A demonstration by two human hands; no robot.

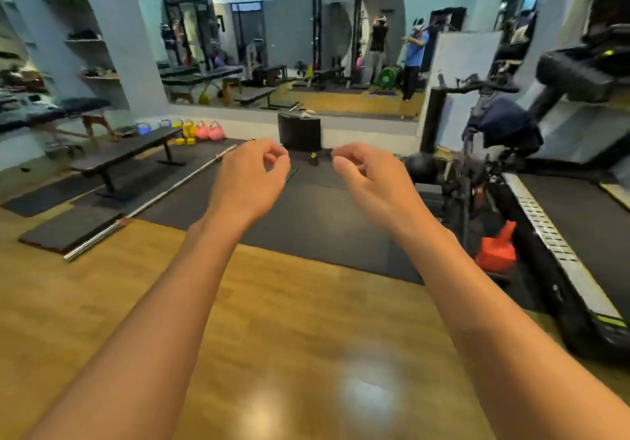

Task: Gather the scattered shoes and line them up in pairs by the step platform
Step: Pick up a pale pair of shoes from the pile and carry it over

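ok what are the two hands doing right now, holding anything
Left hand: empty, fingers loosely curled, held out in the air.
Right hand: empty, fingers loosely curled, held out in the air.

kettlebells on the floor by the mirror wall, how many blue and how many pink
blue kettlebells: 2
pink kettlebells: 2
total: 4
The yellow weights between them are too blurred to count.
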